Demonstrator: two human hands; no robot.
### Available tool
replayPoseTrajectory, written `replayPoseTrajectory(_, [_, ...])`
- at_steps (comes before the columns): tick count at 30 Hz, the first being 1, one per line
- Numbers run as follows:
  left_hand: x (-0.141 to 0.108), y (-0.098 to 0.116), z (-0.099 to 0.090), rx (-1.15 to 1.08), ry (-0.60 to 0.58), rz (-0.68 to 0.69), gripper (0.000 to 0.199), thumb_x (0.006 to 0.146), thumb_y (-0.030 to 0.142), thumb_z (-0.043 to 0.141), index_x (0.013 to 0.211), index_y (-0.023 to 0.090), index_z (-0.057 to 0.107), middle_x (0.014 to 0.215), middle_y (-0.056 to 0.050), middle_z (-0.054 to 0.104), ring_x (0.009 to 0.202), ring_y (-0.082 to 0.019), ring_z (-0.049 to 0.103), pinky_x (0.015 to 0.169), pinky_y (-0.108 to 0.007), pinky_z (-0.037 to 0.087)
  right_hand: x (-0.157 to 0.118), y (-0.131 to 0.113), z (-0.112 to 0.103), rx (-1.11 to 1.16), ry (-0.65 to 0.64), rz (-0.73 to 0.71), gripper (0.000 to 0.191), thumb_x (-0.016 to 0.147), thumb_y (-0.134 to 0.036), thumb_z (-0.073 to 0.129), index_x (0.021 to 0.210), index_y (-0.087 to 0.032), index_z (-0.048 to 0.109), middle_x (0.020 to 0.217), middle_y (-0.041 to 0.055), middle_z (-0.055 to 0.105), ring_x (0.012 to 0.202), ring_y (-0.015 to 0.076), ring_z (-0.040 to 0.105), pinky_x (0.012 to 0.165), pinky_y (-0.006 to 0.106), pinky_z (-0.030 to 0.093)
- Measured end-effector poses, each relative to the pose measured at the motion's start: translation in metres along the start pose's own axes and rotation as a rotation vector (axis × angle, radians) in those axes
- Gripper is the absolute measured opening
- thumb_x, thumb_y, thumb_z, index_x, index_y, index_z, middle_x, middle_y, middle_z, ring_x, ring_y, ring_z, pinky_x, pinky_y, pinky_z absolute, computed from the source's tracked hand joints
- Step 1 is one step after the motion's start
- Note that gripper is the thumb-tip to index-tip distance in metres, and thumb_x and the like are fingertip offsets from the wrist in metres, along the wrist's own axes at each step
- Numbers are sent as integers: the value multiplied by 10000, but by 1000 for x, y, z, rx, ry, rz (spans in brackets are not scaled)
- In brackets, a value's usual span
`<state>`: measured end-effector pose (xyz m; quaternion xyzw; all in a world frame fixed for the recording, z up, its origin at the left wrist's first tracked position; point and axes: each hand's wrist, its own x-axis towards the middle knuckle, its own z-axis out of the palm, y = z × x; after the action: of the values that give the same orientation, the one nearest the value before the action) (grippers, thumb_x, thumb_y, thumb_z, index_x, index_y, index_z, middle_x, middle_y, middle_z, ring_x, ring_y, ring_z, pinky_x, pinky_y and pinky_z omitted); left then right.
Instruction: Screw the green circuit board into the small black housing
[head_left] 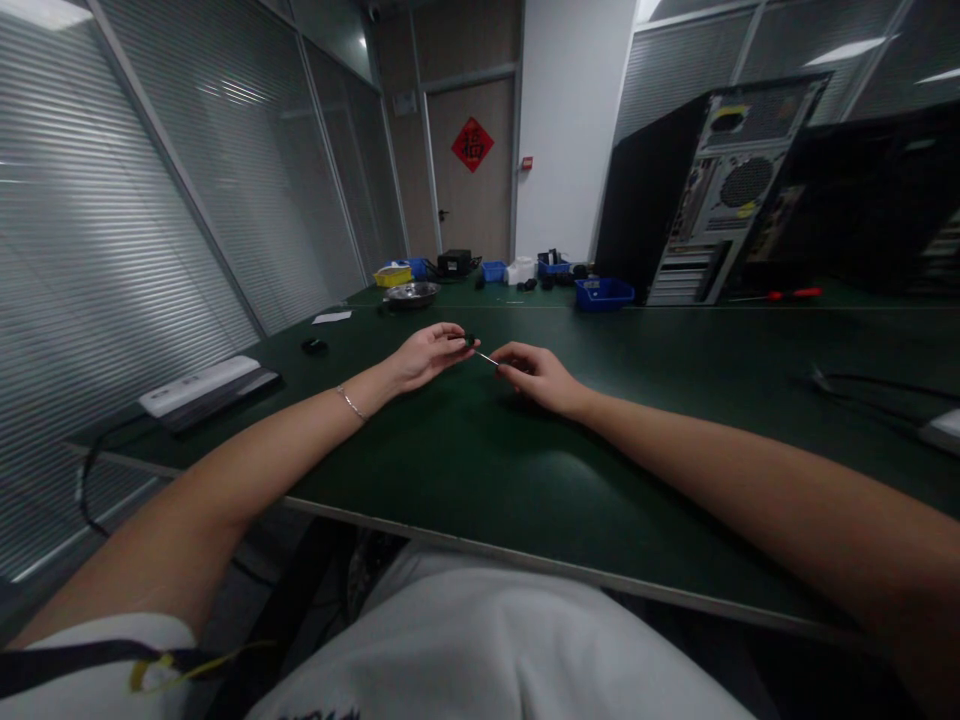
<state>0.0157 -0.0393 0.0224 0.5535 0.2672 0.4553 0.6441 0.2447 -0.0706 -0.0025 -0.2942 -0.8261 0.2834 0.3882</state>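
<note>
Over the middle of the green tabletop, my left hand pinches a small dark part between thumb and fingertips. The part's exact kind is too small to make out. My right hand is closed around the handle of a thin tool with a metal shaft, which looks like a screwdriver. Its shaft points left, and the tip is at or very near the dark part; contact cannot be made out. The fingers of my right hand hide most of the handle.
At the back stand a metal bowl, a yellow bin and a blue bin. A computer tower rises at the right, near a red-handled screwdriver. On the left lie a white-and-grey device and a small black object.
</note>
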Motion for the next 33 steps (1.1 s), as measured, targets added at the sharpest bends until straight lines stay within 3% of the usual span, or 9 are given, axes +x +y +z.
replayPoseTrajectory(4, [0,1,0,14,13,20,224,785,-20,625,944,131,583,979,-64,667,995,-177,661,961,-347,478,0,-1,0,-3,4,5,222,942,-302,552,1084,-137,594,937,36,639,735,142,628,645,301,538])
replayPoseTrajectory(8, [2,-2,-4,65,17,25,234,762,3,669,948,131,606,932,-54,676,890,-147,658,868,-299,492,0,-2,0,-10,9,6,218,941,-300,553,1079,-137,597,938,36,641,730,139,626,641,298,535])
replayPoseTrajectory(13, [4,-6,-10,139,-16,25,254,755,85,712,995,140,653,1013,-65,675,842,-124,611,780,-263,462,-1,-2,0,-26,18,0,212,941,-295,553,1074,-137,599,901,25,634,690,128,611,612,281,525])
replayPoseTrajectory(17, [3,-8,-10,196,-61,19,258,797,177,682,1054,154,683,906,-54,656,777,-124,572,712,-254,432,-1,-1,-1,-37,27,-8,215,945,-297,545,1082,-138,594,883,20,629,671,122,603,599,273,518])
replayPoseTrajectory(23, [-3,-5,-4,279,-122,18,294,826,208,629,1114,178,685,904,-54,607,763,-138,531,696,-275,415,0,2,-1,-64,48,-5,222,949,-311,540,1076,-137,592,879,20,631,679,127,610,610,282,525])
replayPoseTrajectory(33, [-3,-10,4,366,-157,30,243,856,291,621,1055,155,654,751,-3,560,683,-124,507,636,-250,398,0,2,-1,-78,19,-19,223,943,-302,552,1088,-137,596,945,36,641,741,144,630,651,306,542])
